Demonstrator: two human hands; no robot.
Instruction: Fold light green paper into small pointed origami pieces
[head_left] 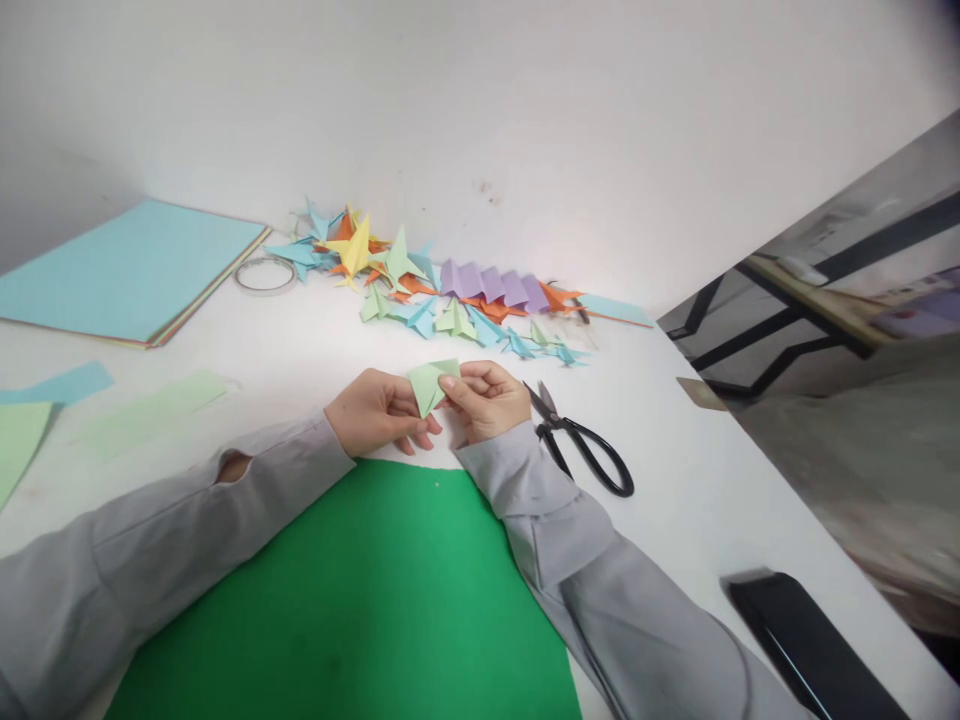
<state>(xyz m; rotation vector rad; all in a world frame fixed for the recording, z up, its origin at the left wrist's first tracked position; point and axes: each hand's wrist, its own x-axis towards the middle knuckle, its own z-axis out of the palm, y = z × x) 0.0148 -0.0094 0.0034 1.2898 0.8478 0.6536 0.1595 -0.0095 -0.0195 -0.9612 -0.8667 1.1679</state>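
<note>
A small folded light green paper is held up just beyond the top edge of a large green sheet. My right hand pinches its right side between thumb and fingers. At its left, my left hand has curled fingers behind and below the paper; part of them is hidden, and whether they grip it is unclear. Black-handled scissors lie on the table just right of my right hand.
Folded paper pieces in several colours lie along the wall, with purple pleated paper among them. A blue-topped paper stack and tape roll sit at left. A black phone-like object lies at the lower right.
</note>
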